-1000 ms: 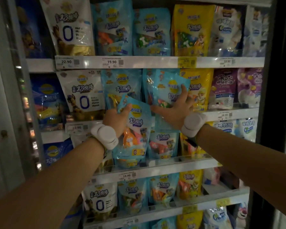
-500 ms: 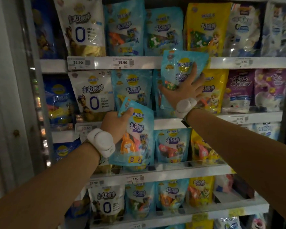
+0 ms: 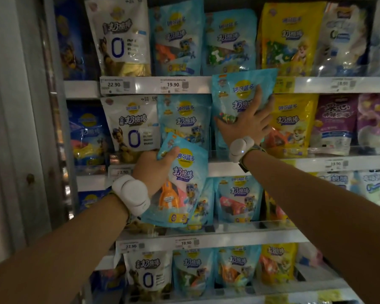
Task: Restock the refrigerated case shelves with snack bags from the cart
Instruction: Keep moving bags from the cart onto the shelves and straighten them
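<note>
so i have two soft, shiny light-blue snack bags with a yellow circle on the front, one in each hand. my landmark is the white price strip marked 19.90 (image 3: 173, 84) on the shelf edge.

the raised blue bag (image 3: 239, 95) is just to the right of that strip, and its top covers part of the same shelf edge. my right hand (image 3: 248, 123) lies on its front with the fingers spread wide; the thumb reaches to the bag's left side. i think i hold it like this to lift it up and push it in with the blue bags on the shelf above the strip. whether the fingers wrap round its edge, i cannot tell; it looks more like a press than a squeeze.

the lower blue bag (image 3: 180, 185) is well below the strip and a bit to the left of the first bag. my left hand (image 3: 154, 170) holds it by its left side, thumb on the front near the top corner, fingers hidden behind. it tilts a little. i think it waits here for its turn, kept close to the shelves.

both arms reach out long toward the case. the cart is out of view.
</note>
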Available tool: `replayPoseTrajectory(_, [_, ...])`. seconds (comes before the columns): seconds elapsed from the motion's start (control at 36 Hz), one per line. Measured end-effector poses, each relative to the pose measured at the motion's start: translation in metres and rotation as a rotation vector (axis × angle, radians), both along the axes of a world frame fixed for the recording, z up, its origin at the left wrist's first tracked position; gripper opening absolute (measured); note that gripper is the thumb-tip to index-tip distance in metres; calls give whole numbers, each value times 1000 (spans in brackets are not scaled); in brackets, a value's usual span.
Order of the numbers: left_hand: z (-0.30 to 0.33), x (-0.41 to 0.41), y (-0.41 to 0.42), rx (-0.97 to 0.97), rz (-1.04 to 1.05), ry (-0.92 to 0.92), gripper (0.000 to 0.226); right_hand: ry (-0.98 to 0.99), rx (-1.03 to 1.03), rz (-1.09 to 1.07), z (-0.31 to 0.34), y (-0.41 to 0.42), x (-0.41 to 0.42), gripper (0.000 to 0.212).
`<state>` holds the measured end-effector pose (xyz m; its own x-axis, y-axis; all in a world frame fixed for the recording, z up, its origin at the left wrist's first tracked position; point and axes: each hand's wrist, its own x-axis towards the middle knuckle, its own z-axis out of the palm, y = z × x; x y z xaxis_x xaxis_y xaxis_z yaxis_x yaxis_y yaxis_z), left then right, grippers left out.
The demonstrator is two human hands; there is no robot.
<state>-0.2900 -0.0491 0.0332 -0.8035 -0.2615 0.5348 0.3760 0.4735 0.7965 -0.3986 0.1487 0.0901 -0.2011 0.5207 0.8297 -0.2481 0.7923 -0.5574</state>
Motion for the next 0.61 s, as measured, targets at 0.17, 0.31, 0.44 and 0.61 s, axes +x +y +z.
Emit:
replayPoseTrajectory(0.17, [1, 3, -2, -13, -13, -7, 53, 19, -11, 1, -3, -6, -7, 123])
replayPoseTrajectory(0.31, [2, 5, -3, -9, -34, -12, 64, 32, -26, 24, -9, -7, -15, 124])
replayPoseTrajectory(0.44, [3, 9, -4, -19, -50, -18, 57, 36, -67, 54, -11, -7, -21, 126])
replayPoseTrajectory(0.61, [4, 7, -8, 5, -52, -15, 44, 36, -56, 59, -11, -6, -29, 124])
